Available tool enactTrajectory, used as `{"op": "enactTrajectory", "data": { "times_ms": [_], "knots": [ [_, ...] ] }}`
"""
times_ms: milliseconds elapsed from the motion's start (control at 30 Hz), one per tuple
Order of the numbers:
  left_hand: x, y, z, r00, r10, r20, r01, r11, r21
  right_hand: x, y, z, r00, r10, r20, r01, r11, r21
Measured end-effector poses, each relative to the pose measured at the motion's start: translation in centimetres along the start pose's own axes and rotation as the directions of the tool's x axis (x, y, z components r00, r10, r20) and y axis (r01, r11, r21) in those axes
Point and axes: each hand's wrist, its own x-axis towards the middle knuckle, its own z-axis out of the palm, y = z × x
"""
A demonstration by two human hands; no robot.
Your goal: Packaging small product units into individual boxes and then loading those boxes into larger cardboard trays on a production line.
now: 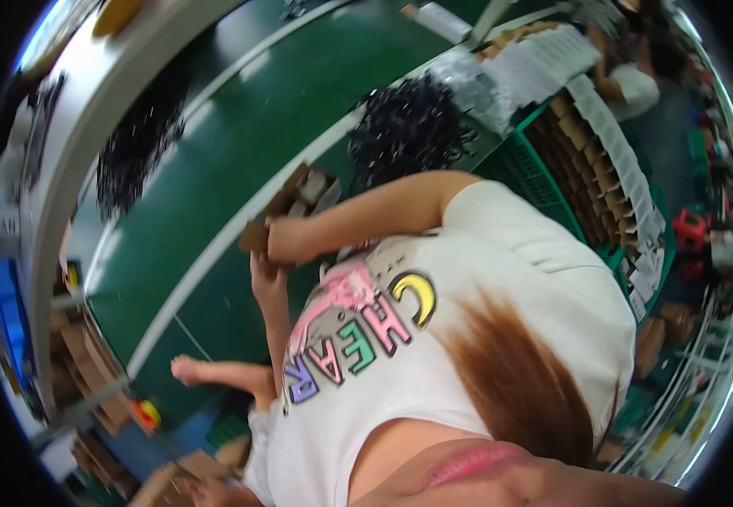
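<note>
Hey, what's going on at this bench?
A person in a white T-shirt has the left hand and right hand together at a small brown cardboard piece; the exact grip is unclear. Nearby, a pile of black strips lies on the green tabletop. A green crate holding brown cardboard pieces stands on the person's right.

A long, glossy green table (pixel 248 152) stretches out here, pale strips (pixel 168 317) running along it; on the near side, to the right, sits a big tangled heap of thin black pieces (pixel 413 127); just beyond it lie crumpled clear plastic bags (pixel 476 89), with white sheets (pixel 552 63) next to them; across on the far side, toward the left, lies another black tangle (pixel 138 148); small brown and white boxes (pixel 320 186) sit beside the nearer heap, their contact with the surface hard to tell.
</note>
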Motion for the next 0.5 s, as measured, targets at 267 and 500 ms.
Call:
{"op": "enactTrajectory", "data": {
  "times_ms": [267, 500],
  "knots": [
    [0.5, -1.4, 5.2, 0.999, 0.046, -0.025, -0.037, 0.96, 0.276, -5.9, 2.7, -2.8, 0.987, -0.025, 0.159, 0.016, 0.998, 0.058],
    [-0.6, -1.2, 7.1, 0.993, 0.036, -0.11, -0.025, 0.995, 0.1, -17.6, 1.8, -4.2, 0.867, 0.367, -0.337, -0.214, 0.885, 0.413]
  ]
}}
